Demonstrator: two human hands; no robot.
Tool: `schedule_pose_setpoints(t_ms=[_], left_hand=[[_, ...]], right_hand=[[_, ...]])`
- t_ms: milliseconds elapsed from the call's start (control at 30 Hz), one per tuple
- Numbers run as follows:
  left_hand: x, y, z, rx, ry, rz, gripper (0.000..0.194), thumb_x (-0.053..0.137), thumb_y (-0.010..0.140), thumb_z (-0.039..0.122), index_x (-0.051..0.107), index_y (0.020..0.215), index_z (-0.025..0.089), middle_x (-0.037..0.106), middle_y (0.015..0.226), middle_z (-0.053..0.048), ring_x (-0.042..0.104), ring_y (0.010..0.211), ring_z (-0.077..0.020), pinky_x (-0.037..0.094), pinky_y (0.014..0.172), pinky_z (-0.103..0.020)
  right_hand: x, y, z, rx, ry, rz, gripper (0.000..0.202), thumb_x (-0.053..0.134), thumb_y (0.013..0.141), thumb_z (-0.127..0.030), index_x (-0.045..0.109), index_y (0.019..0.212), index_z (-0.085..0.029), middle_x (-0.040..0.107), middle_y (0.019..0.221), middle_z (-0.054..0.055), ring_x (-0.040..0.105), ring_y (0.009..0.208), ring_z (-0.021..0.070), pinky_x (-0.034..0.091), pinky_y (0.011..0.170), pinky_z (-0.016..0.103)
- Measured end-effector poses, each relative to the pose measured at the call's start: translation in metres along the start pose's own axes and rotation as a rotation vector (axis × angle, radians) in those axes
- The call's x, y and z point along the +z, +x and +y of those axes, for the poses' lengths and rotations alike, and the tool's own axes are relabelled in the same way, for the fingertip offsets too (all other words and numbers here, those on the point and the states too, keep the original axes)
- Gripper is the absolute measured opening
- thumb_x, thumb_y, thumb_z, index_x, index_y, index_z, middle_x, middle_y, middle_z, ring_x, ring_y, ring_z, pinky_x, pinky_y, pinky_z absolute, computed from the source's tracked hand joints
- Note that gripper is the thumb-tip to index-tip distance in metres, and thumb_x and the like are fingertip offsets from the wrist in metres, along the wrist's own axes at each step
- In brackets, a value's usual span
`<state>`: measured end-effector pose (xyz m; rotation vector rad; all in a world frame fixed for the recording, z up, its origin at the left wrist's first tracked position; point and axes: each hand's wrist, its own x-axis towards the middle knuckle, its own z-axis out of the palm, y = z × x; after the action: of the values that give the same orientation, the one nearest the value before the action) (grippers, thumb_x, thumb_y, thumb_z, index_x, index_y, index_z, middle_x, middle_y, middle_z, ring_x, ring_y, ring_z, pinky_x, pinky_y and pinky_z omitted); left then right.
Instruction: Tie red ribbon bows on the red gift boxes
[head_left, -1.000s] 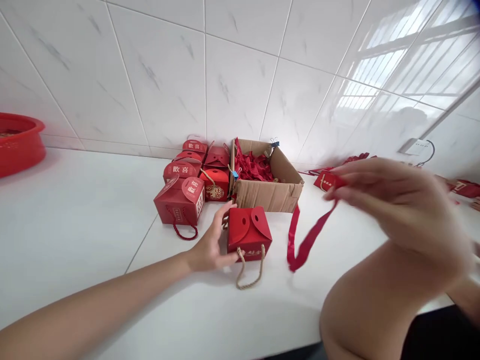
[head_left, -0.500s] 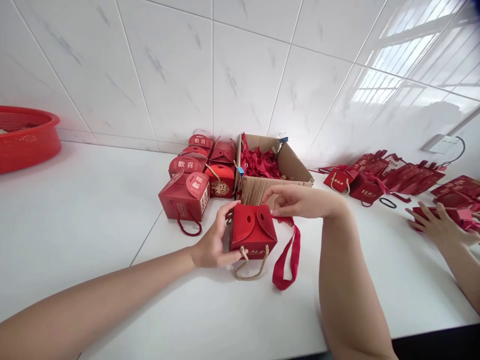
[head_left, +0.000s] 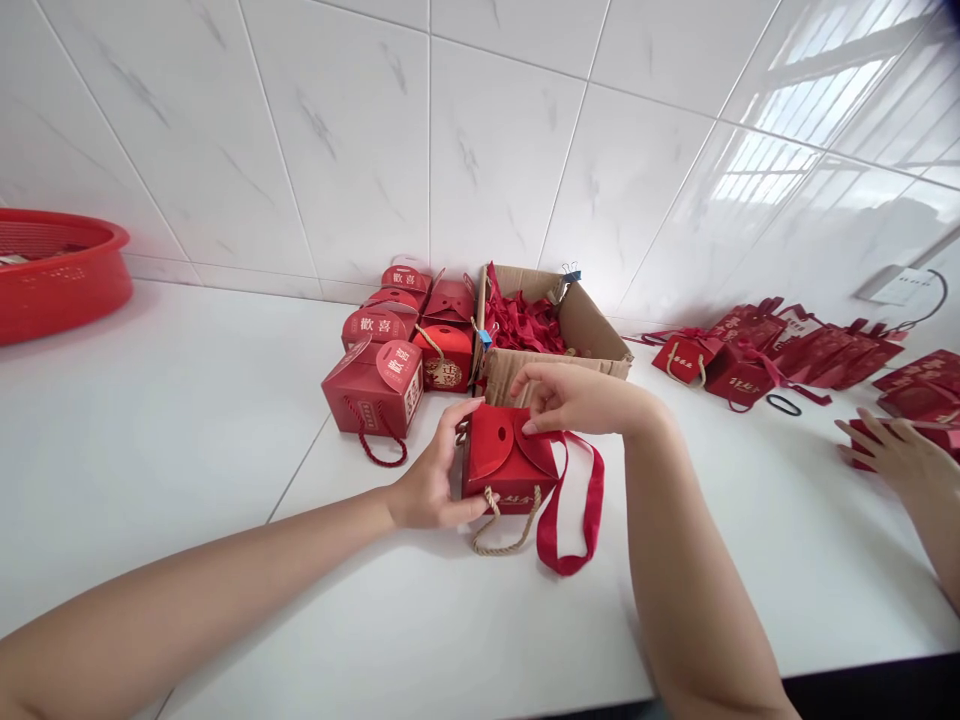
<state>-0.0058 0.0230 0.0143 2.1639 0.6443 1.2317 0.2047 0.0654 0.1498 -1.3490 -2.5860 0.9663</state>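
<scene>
A red gift box (head_left: 491,465) with a folded top and a rope handle (head_left: 501,548) stands on the white table. My left hand (head_left: 435,480) grips its left side, thumb at the front and fingers behind. Above the lid, my right hand (head_left: 559,400) has its thumb and fingers bent together over the end of a red ribbon (head_left: 592,500), at the right hole of the lid. The ribbon hangs in a loop onto the table, right of the box. The exact hold of the right fingertips is partly hidden.
Several red boxes (head_left: 375,390) stand at the back left of the box. Behind it is a cardboard carton (head_left: 600,345) of red ribbons. A red basket (head_left: 67,290) is at far left. At right are red bags (head_left: 750,375), a black ring (head_left: 784,405) and another person's hand (head_left: 900,455).
My right hand has moved left over the lid, drawing the ribbon end with it. The ribbon loop has widened. My left hand still holds the box.
</scene>
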Motion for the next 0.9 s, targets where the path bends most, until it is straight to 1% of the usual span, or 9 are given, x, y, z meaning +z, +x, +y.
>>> schedule_pose_setpoints(t_ms=[100, 167, 267, 433, 533, 633, 733, 800, 900], left_hand=[[-0.001, 0.0, -0.003, -0.002, 0.016, -0.007, 0.093, 0.067, 0.066, 0.021, 0.011, 0.14, 0.022, 0.023, 0.141, -0.017, 0.036, 0.126, -0.0338, 0.033, 0.104, -0.055], [-0.002, -0.001, -0.004, -0.004, 0.025, 0.0, 0.092, 0.067, 0.067, 0.021, 0.011, 0.14, 0.022, 0.023, 0.14, -0.017, 0.036, 0.127, -0.0336, 0.033, 0.105, -0.055], [-0.002, -0.001, -0.005, 0.01, 0.038, 0.014, 0.092, 0.066, 0.066, 0.022, 0.012, 0.14, 0.022, 0.026, 0.138, -0.016, 0.036, 0.127, -0.034, 0.035, 0.104, -0.055], [-0.001, -0.002, -0.004, -0.001, 0.056, 0.004, 0.09, 0.064, 0.068, 0.022, 0.011, 0.141, 0.02, 0.026, 0.138, -0.017, 0.036, 0.127, -0.0343, 0.037, 0.104, -0.054], [-0.001, -0.003, -0.003, 0.033, 0.081, 0.001, 0.086, 0.062, 0.071, 0.026, 0.012, 0.141, 0.018, 0.026, 0.14, -0.018, 0.037, 0.128, -0.0347, 0.036, 0.106, -0.053], [-0.001, -0.002, -0.001, 0.045, 0.145, -0.007, 0.087, 0.057, 0.073, 0.04, 0.009, 0.142, 0.016, 0.027, 0.142, -0.017, 0.04, 0.127, -0.035, 0.039, 0.103, -0.051], [0.0, -0.001, 0.0, 0.023, 0.248, -0.01, 0.089, 0.044, 0.073, 0.054, 0.003, 0.142, 0.016, 0.03, 0.14, -0.013, 0.044, 0.124, -0.0328, 0.043, 0.096, -0.048], [0.0, -0.001, 0.0, 0.022, 0.278, -0.013, 0.09, 0.042, 0.072, 0.056, 0.003, 0.141, 0.014, 0.033, 0.138, -0.013, 0.046, 0.122, -0.0315, 0.045, 0.094, -0.046], [0.0, -0.001, 0.0, 0.051, 0.228, -0.017, 0.089, 0.048, 0.071, 0.051, 0.008, 0.14, 0.011, 0.034, 0.136, -0.013, 0.047, 0.121, -0.0307, 0.047, 0.093, -0.043]], right_hand=[[0.002, 0.0, 0.0, -0.041, -0.001, 0.053, 0.042, 0.069, 0.071, -0.033, 0.054, 0.109, -0.024, 0.062, 0.09, 0.002, 0.058, 0.079, 0.0164, 0.047, 0.063, 0.027], [0.003, 0.001, 0.0, -0.078, -0.004, 0.075, 0.04, 0.069, 0.07, -0.033, 0.057, 0.107, -0.024, 0.063, 0.099, 0.003, 0.058, 0.082, 0.0165, 0.048, 0.065, 0.028], [0.003, 0.004, 0.0, -0.111, 0.004, 0.051, 0.034, 0.069, 0.07, -0.032, 0.062, 0.103, -0.023, 0.063, 0.11, 0.004, 0.059, 0.085, 0.0165, 0.049, 0.069, 0.029], [-0.001, 0.007, 0.006, -0.124, 0.074, -0.047, 0.032, 0.068, 0.073, -0.034, 0.067, 0.103, -0.023, 0.068, 0.104, 0.003, 0.063, 0.087, 0.0166, 0.051, 0.077, 0.029], [-0.006, 0.007, 0.012, -0.172, 0.067, -0.092, 0.027, 0.068, 0.074, -0.038, 0.071, 0.096, -0.023, 0.07, 0.098, 0.002, 0.063, 0.086, 0.0168, 0.05, 0.079, 0.029], [-0.01, 0.004, 0.021, -0.211, 0.091, -0.096, 0.026, 0.069, 0.072, -0.043, 0.073, 0.087, -0.021, 0.069, 0.091, 0.002, 0.063, 0.084, 0.0162, 0.05, 0.078, 0.028], [-0.013, 0.002, 0.03, -0.206, 0.203, -0.109, 0.027, 0.072, 0.07, -0.042, 0.07, 0.082, -0.018, 0.068, 0.088, 0.003, 0.062, 0.08, 0.0142, 0.051, 0.075, 0.026], [-0.014, 0.002, 0.037, -0.184, 0.317, -0.179, 0.027, 0.072, 0.071, -0.04, 0.067, 0.082, -0.015, 0.068, 0.087, 0.004, 0.062, 0.071, 0.0119, 0.052, 0.067, 0.025], [-0.013, 0.003, 0.045, -0.172, 0.468, -0.314, 0.027, 0.071, 0.074, -0.037, 0.062, 0.081, -0.013, 0.068, 0.082, 0.005, 0.06, 0.056, 0.0087, 0.05, 0.054, 0.022]])
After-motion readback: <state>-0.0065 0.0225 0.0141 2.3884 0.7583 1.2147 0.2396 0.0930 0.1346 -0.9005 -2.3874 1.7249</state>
